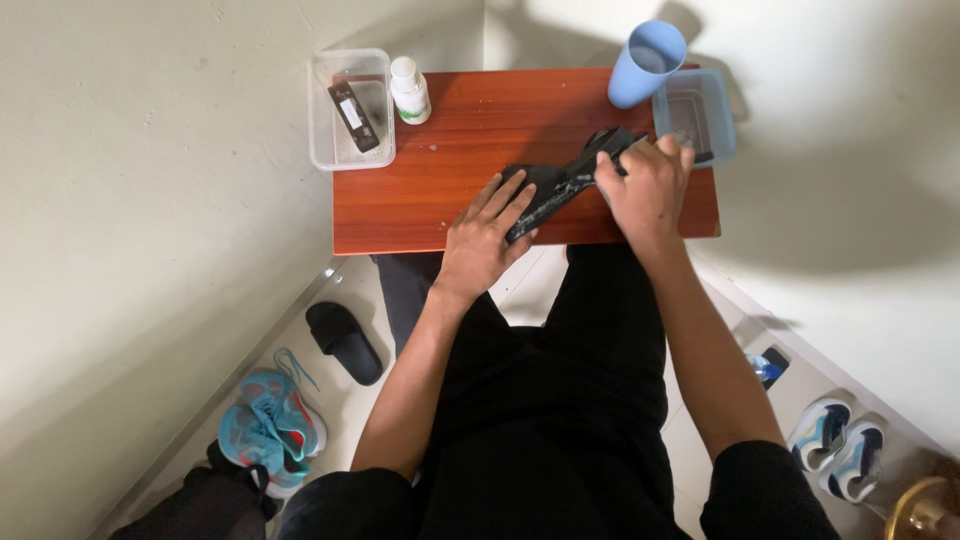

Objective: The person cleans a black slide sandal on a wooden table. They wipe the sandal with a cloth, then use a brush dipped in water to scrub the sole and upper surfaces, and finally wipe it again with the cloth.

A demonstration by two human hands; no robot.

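A long, flat black object (556, 185) with pale smears lies diagonally on the small reddish wooden table (440, 180). My left hand (483, 238) rests flat on its near end, fingers spread, pressing it down. My right hand (648, 185) is closed over its far end near the table's right side; I cannot see what the fingers hold beneath them.
A clear plastic box (322, 130) with a dark flat item sits at the table's back left, next to a white bottle (409, 90). A light blue cup (645, 62) and a blue-tinted box (720, 115) stand at back right. Shoes and a black slipper (344, 342) lie on the floor.
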